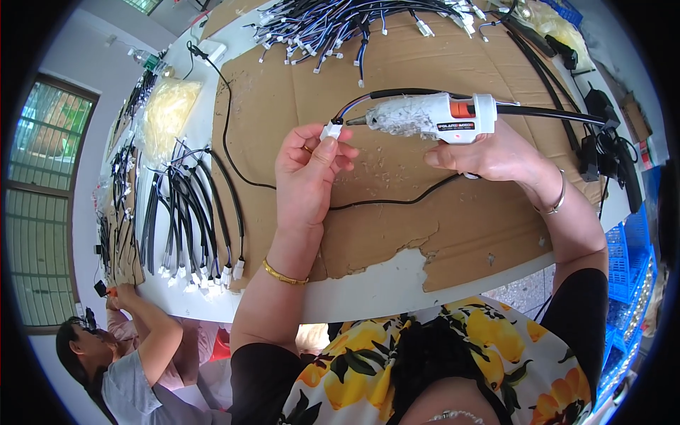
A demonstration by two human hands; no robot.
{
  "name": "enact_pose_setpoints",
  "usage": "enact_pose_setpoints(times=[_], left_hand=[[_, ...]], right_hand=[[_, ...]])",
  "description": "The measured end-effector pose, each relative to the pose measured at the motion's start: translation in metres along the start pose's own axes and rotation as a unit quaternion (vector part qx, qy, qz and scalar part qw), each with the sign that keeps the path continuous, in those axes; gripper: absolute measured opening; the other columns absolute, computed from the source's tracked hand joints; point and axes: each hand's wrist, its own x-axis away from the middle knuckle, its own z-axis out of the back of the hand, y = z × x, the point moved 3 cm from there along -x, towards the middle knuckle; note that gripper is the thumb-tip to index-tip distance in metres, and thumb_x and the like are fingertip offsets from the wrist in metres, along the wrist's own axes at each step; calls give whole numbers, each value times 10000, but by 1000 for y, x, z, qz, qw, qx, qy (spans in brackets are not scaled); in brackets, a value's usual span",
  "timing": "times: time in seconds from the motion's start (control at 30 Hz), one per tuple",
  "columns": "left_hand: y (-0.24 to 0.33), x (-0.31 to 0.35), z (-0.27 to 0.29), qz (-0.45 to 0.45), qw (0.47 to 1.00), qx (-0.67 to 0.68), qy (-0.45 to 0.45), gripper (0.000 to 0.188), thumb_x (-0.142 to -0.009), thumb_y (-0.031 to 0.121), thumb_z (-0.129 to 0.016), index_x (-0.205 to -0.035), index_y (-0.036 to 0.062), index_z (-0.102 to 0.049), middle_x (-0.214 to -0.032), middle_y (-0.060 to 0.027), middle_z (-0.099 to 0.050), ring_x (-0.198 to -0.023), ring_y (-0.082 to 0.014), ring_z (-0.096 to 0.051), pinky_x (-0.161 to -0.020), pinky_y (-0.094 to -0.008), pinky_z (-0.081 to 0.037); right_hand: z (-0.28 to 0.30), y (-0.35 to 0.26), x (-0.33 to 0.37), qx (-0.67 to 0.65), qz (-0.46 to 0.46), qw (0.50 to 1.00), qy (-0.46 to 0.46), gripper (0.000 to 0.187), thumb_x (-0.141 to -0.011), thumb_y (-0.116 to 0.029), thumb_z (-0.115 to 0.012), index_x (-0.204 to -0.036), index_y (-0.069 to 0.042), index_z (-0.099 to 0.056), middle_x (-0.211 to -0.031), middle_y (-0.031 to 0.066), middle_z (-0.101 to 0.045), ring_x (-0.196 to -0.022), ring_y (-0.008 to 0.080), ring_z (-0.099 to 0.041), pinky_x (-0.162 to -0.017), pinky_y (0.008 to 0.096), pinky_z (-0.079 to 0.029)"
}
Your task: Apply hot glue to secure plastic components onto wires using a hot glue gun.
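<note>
My left hand (pixel 306 166) is closed in a pinch on a small white plug connector (pixel 330 132), held up over the cardboard. Blue and dark wires leave the connector's top and enter a black-sleeved cable (pixel 404 92), which passes behind the glue gun and reaches to the right. Wrapped round the handle of a white hot glue gun (pixel 411 117) is my right hand (pixel 485 152). The gun lies level, its nozzle (pixel 356 121) at the wire end of the connector; whether they touch I cannot tell. Stringy glue coats the gun's front.
A cardboard sheet (pixel 382 241) covers much of the white table (pixel 354 301). Wired connectors (pixel 319 35) are heaped at the back; finished-looking black cables (pixel 191 205) lie left near a plastic bag (pixel 170 106). A black cord (pixel 227 134) crosses the cardboard. Another person (pixel 134 354) works at lower left.
</note>
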Motion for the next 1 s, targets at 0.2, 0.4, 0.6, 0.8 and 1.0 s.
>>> enact_pose_setpoints(times=[0.2,0.4,0.6,0.8,1.0], left_hand=[[1,0,2,-2,1000,19,9,156,-869,60,-500,-1024,57,-507,-954,-151,-604,-748,-199,-591,-650,-297,-477],[3,2,-4,0,1000,5,21,146,-851,36,-521,-996,41,-511,-934,-141,-609,-734,-186,-592,-635,-282,-484],[3,3,-7,-25,997,-51,42,149,-790,-44,-570,-917,18,-520,-931,-105,-598,-719,-141,-585,-622,-243,-490],[7,4,-8,-87,986,-123,78,179,-738,-112,-582,-837,18,-511,-949,-79,-583,-673,-68,-522,-590,-185,-448],[11,5,-10,-127,970,-187,94,166,-719,-118,-597,-790,10,-518,-934,-83,-596,-662,-46,-504,-565,-173,-423]], right_hand=[[-1,0,-1,-12,-15,999,33,150,-677,-77,-692,-713,-20,-558,-605,-36,-497,-570,40,-426,-489,229,-347],[-2,-1,0,11,-41,999,-4,225,-726,-159,-661,-857,-16,-547,-639,-28,-479,-601,58,-379,-542,214,-356],[-3,-2,0,10,-15,1000,-11,217,-736,-158,-657,-855,-12,-549,-646,-23,-487,-613,62,-388,-557,217,-363],[-5,-2,0,-11,-11,999,28,174,-680,-105,-692,-706,-31,-536,-575,-35,-470,-542,41,-396,-474,233,-325],[-7,-2,0,2,-14,1000,21,179,-686,-124,-691,-705,-36,-536,-570,-40,-470,-536,42,-395,-469,234,-323]])
